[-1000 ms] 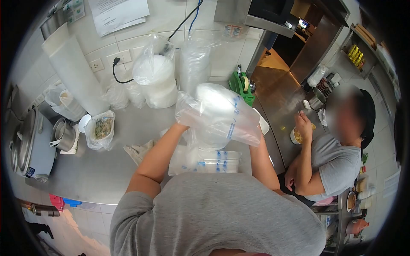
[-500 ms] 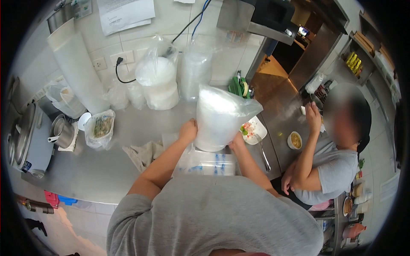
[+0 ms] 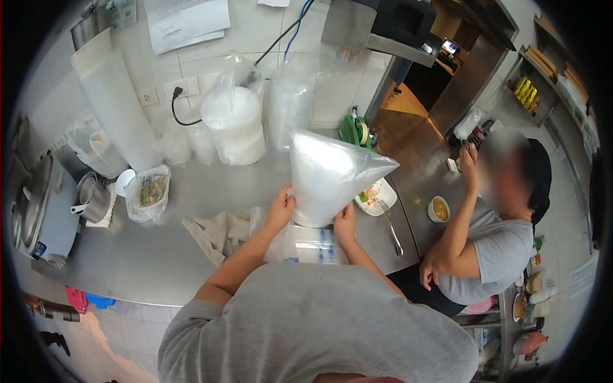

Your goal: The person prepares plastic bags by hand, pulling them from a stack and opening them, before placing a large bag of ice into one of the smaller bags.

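A clear plastic bag (image 3: 325,182) with a pale, rounded load inside stands in front of me, its loose top slanting to the right. What fills it is hard to make out through the shiny film. My left hand (image 3: 280,209) grips the bag's lower left side. Low on the right side, my right hand (image 3: 345,225) holds it with the thumb against the film. Under and in front of the bag lies a clear plastic package with blue print (image 3: 319,246). A crumpled beige cloth (image 3: 220,235) rests left of my left forearm.
Behind stand bagged white containers (image 3: 239,124) and a bagged stack of clear containers (image 3: 292,112). To the right are a white plate with food (image 3: 375,199), a fork (image 3: 391,230) and a small bowl (image 3: 438,209). A co-worker (image 3: 491,249) sits at the right with one hand raised.
The bag's top has tipped further right and its upper edge sits a little lower. My right hand has shifted slightly left around the bag's base. The co-worker's raised hand has moved slightly.
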The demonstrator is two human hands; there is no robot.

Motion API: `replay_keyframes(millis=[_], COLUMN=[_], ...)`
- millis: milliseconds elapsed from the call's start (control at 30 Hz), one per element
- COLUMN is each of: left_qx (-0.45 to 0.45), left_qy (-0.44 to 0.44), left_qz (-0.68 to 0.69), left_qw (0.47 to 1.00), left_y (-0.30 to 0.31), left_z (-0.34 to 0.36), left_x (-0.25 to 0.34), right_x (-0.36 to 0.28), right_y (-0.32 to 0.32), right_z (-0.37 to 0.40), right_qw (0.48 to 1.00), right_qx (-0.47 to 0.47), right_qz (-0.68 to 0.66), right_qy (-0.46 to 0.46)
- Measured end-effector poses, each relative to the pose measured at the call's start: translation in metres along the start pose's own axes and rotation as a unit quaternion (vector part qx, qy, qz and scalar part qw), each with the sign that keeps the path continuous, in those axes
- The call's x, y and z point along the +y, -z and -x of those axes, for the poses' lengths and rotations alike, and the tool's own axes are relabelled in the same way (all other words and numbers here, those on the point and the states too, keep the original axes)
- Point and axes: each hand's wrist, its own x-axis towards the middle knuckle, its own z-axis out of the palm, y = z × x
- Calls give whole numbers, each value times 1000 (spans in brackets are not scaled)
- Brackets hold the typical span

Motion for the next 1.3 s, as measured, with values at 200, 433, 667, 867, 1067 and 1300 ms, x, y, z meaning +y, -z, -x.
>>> replay_keyframes(millis=[200,433,667,867,1067,1300], left_qx=[19,25,-158,-185,-157,-150], left_qy=[32,-44,-101,-213,-272,-203], left_qz=[-122,-28,-8,-4,-42,36], left_qw=[992,998,982,959,949,967], left_y=[7,32,54,77,92,84], left_z=[6,37,44,35,32,34], left_x=[37,126,205,215,225,233], right_x=[5,-59,-128,-164,-175,-189], right_y=[3,6,3,27,38,51], right_z=[6,73,73,61,47,48], right_qw=[995,975,929,953,917,983], right_qx=[20,-210,-367,-275,-262,-144], right_qz=[94,-16,-11,-13,158,-57], right_qy=[13,-67,41,123,254,97])
